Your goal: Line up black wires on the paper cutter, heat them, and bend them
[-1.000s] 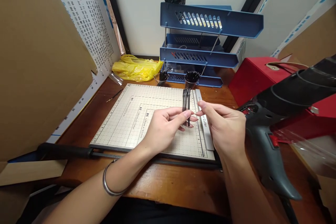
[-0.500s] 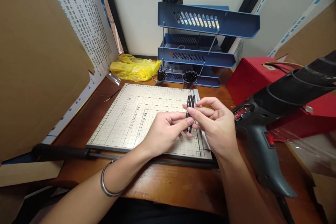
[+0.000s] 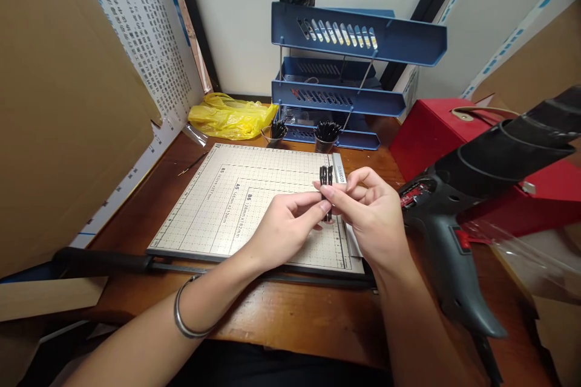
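Note:
Both hands meet above the right part of a cream gridded paper cutter (image 3: pixel 195 211). Between them stands a small upright bunch of short, thin, black wire-like pieces (image 3: pixel 325 175); their exact kind is unclear. My left hand (image 3: pixel 293 221) is closed, thumb and fingers pinching the bunch low down. My right hand (image 3: pixel 372 211) pinches the bunch higher up, its thumb near the left thumb. The fingers hide the middle of the pieces. Two small cups behind the cutter, a left cup (image 3: pixel 274 143) and a right cup (image 3: pixel 325 146), hold many similar black pieces.
A grey heat gun (image 3: pixel 458 236) stands at right, before a red box (image 3: pixel 431 127). Behind is a blue tiered tray (image 3: pixel 363 33). A yellow plastic bag (image 3: pixel 231 118) lies back left. The cutter's black handle (image 3: pixel 104 261) runs along the front left.
The bunch sits slightly lower and straighter in the fingers, with less of it showing below. Both hands stay nearly in place; the whole view has shifted a little.

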A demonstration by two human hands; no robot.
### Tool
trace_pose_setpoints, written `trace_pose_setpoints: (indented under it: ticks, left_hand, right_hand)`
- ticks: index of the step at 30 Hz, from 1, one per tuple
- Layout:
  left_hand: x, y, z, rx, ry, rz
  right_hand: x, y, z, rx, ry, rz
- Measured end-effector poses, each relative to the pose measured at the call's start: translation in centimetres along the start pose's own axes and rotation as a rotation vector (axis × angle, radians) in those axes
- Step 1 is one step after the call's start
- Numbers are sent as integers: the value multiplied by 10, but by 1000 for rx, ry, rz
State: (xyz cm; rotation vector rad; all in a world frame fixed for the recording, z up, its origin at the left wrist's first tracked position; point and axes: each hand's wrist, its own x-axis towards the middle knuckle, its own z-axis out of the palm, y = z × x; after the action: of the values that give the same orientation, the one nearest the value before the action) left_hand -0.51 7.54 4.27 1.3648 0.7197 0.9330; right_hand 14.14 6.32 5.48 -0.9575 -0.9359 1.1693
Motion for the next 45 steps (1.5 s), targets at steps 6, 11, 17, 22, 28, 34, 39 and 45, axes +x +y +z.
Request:
trace_pose_setpoints:
  ticks: [6, 11, 17, 22, 28, 34, 39, 45]
  left_hand:
    - [0, 4, 0, 18, 31, 13]
    - [-2, 10, 3, -49, 33, -26]
    - [-3, 12, 4, -126, 17, -30]
    - [-4, 10, 3, -117, 16, -50]
    - [-3, 12, 4, -137, 25, -69]
    - [-3, 9, 2, -118, 41, -46]
    - [-3, 9, 2, -103, 78, -40]
    - [-4, 11, 3, -129, 87, -79]
  right_hand:
    - [0, -2, 3, -43, 18, 27]
    - [-2, -2, 2, -47, 9, 15]
    - [-3, 0, -1, -11, -62, -17]
    - [-3, 0, 0, -20, -89, -6]
    - [-3, -2, 1, -51, -66, -5]
    - [-3, -2, 4, -95, -7, -30]
    - [-3, -2, 4, -100, 23, -51]
    - [-1, -1, 0, -63, 70, -79]
